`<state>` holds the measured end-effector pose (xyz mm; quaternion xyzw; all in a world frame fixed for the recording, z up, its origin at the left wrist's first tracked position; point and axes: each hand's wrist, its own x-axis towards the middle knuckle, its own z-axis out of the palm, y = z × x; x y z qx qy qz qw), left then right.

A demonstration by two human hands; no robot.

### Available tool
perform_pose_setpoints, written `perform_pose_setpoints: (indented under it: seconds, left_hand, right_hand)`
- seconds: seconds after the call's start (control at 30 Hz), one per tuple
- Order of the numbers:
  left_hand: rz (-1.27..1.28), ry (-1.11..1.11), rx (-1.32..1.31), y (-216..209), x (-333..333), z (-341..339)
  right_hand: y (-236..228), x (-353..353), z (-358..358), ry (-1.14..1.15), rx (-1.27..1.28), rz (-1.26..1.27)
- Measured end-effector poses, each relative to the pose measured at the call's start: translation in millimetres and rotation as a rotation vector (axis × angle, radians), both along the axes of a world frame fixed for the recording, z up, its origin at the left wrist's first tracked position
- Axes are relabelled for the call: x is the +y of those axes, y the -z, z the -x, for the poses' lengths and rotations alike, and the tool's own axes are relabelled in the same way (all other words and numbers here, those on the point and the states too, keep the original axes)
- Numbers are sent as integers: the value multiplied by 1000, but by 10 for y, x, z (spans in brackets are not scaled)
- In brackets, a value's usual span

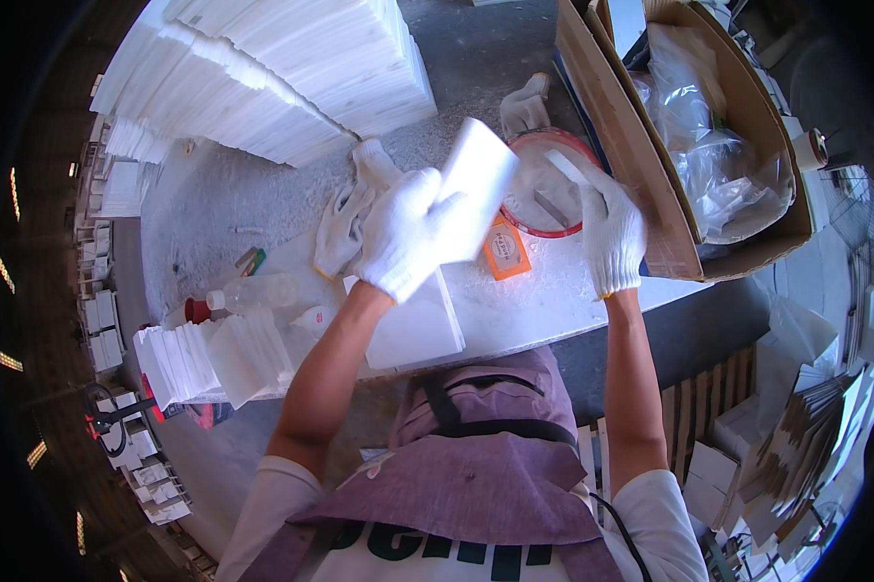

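Both my hands wear white knit gloves. My left hand [408,233] grips a smooth white rectangular slab [481,175], held tilted above the work table. My right hand [614,238] is closed beside the red-rimmed bowl [565,231]; a thin pale strip [565,167] juts from its fingers, too blurred to name. White material and a grey flat blade [553,208] lie inside the bowl. Below the bowl sits a small orange box [507,249]. Under my left wrist lies a flat white sheet or slab [413,325]. Crumpled white gloves [340,228] rest left of that hand.
Tall stacks of white slabs [291,78] fill the table's far left. A cardboard box [631,136] with clear plastic stands at right. A clear bottle [258,291] and a row of upright white pieces [194,359] sit near left. Another glove [525,105] lies behind the bowl.
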<state>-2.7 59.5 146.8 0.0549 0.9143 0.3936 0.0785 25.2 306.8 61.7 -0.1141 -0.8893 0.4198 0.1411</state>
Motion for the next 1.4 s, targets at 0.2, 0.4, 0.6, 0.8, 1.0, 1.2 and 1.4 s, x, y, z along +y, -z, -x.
perform_pose_setpoints:
  seconds: [0.2,0.4,0.6,0.8,1.0,1.2,1.4]
  left_hand:
    - [711,441,733,-107,-139,-390]
    - [644,556,906,-112,-519,-455]
    - [709,628,976,-142,-737,-490]
    - [500,430,838,-171,-840,-441]
    - [-246,-178,-158,-151,-1122,-430]
    - [-341,-211,-575,310,-1509,-495]
    - [-153,-89,-598,614,-1626,-433]
  right_hand:
    - [73,5,-279,67,59,197]
    - [184,-58,-458,94,-36,334]
    - [190,-59,-359,46,25,167]
    - [280,-22,-285,18,137,235]
    - [160,-39,-432,63,-107,1033]
    - [106,-381,-657,-31,-365,1097]
    - [245,-607,-693,-372,-539,861]
